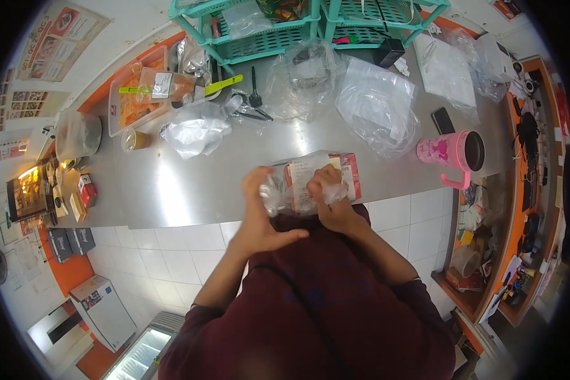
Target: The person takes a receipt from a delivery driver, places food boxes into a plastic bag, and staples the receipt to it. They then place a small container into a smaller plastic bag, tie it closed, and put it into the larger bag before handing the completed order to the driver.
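Observation:
At the front edge of the steel counter, a clear plastic bag (284, 166) is around a red and white package (350, 171) with a printed receipt (301, 180) on it. My right hand (337, 206) lies over the package, its fingers closed on gathered plastic of the bag. To the left, my left hand (253, 218) has its thumb spread well apart from its curved fingers. Crumpled plastic from the bag's left side shows right beside those fingers.
A pink tumbler (442, 151) and a phone (443, 120) are at the right. Clear plastic bags (380, 101) lie behind the package. An orange-filled container (130, 104), a small cup (135, 140) and foil-like wrap (197, 132) stand left. Green racks (266, 50) line the back.

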A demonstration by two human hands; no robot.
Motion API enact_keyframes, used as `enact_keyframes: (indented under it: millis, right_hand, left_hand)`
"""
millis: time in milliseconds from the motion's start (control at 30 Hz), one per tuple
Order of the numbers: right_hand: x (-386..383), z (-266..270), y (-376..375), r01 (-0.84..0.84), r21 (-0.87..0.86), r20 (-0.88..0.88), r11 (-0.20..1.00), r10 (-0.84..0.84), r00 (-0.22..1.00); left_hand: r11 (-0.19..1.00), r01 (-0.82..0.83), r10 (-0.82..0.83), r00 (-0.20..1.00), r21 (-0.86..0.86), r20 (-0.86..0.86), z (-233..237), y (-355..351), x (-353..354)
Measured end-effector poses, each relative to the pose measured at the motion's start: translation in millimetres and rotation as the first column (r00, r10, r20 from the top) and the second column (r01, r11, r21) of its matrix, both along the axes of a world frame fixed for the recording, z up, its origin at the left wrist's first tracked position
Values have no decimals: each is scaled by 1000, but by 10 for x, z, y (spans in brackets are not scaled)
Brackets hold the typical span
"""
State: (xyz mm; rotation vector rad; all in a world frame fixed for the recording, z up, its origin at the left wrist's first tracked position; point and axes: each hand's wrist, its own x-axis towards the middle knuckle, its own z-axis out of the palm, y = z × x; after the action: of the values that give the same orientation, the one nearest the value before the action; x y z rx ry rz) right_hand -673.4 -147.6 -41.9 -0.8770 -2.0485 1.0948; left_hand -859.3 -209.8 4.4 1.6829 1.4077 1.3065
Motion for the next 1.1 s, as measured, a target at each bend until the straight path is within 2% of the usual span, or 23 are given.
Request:
enact_keyframes:
  millis: [67, 133, 167, 200, 233, 267, 300, 400, 433, 533, 567, 600, 667, 767, 900, 1000, 1100]
  right_hand:
    - [43, -45, -23, 51, -104, -64, 993, -58, 996]
    - [20, -45, -27, 77, -183, -119, 980, -100, 988]
    - [13, -7, -42, 76, -216, -141, 973, -108, 984]
    - [3, 45, -58, 72, -249, -162, 966, -115, 980]
    - [-24, 139, -59, 52, -184, -140, 982, -78, 987]
    - [-68, 257, -40, 28, -116, -116, 993, -41, 992]
    - [-92, 273, -43, 12, -76, -74, 997, -17, 997]
    - [-142, 160, -105, -16, -16, 83, 1000, 17, 996]
    - [-142, 72, -113, 6, -6, 73, 1000, -5, 997]
    - [-145, -61, -106, 39, 55, 26, 998, -41, 999]
    - [-194, -39, -131, 27, 96, -1, 995, -27, 1000]
    - [-240, -13, -147, 15, 137, -26, 990, -11, 1000]
    - [-292, 160, -138, -10, 224, 31, 975, 3, 1000]
    - [-357, 236, -96, -62, 369, 162, 927, 2, 987]
    - [-342, 334, -36, -144, 451, 333, 881, -17, 943]
    - [-281, 382, -2, -221, 461, 389, 859, 28, 921]
    - [153, 587, 216, -176, 153, 145, 973, 154, 977]
  left_hand:
    - [989, -147, 144, 986, -34, -78, -170, -115, -122]
    - [993, -118, 103, 948, -33, -303, -337, -155, -238]
    - [999, -35, 19, 893, -29, -450, -413, -161, -281]
    - [998, 6, -29, 911, -57, -410, -490, -177, -282]
    - [995, 47, -76, 926, -85, -369, -536, -176, -275]
    - [990, 56, -73, 989, -128, -130, -573, -150, -160]
    - [984, 75, -56, 992, -163, 115, -614, -127, -57]
    - [983, 76, -82, 996, -165, -32, -808, -152, 123]
    - [935, 146, -131, 989, -324, 66, -754, -194, 110]
    - [965, 207, -176, 967, -164, 186, -597, -178, 103]
    - [978, 172, -178, 983, -120, -47, -499, -119, 110]
    - [987, 147, -160, 948, -65, -276, -387, -42, 131]
    - [990, 139, -131, 891, -12, -435, -361, 25, 178]
    - [985, 168, -169, 948, -28, -268, -546, 85, 292]
    - [983, 183, -182, 952, -17, -244, -670, 191, 367]
    - [984, 179, -174, 946, -6, -273, -647, 265, 345]
    - [988, 153, -148, 956, 3, -255, -582, 345, 289]
